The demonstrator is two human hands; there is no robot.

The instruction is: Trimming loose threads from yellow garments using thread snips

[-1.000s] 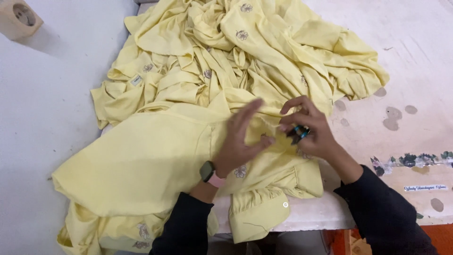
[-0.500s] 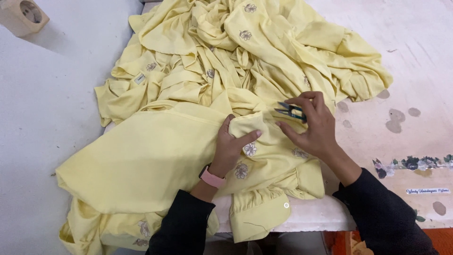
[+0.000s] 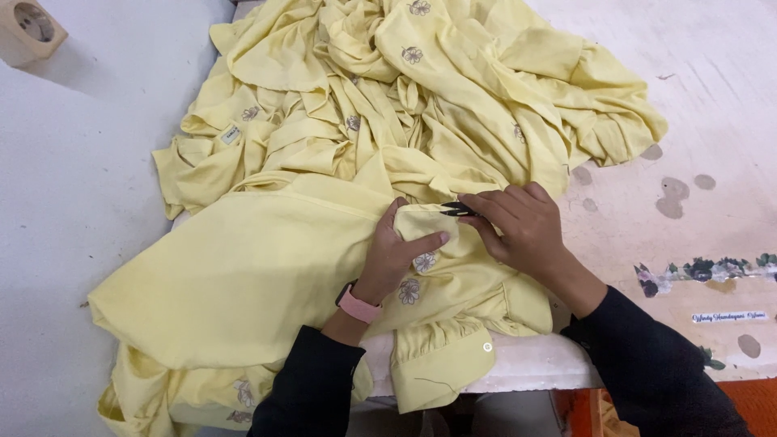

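A heap of pale yellow garments with small embroidered flowers lies across the table. The nearest yellow garment is spread flat in front of me. My left hand, with a pink watch band on the wrist, presses a fold of this garment down, fingers pinching the cloth beside an embroidered flower. My right hand holds a small black thread snipper, its tip pointing left at the folded edge of the cloth just above my left fingers. Both sleeves are dark.
A worn white table top with grey stains lies to the right, with a floral strip near its edge. A light grey surface is at the left, with a beige tape roll at the top left corner.
My left hand slid down and flattened onto the cloth near the flowers. The right hand moved up and left, with the snipper's tip now at the fold's edge.
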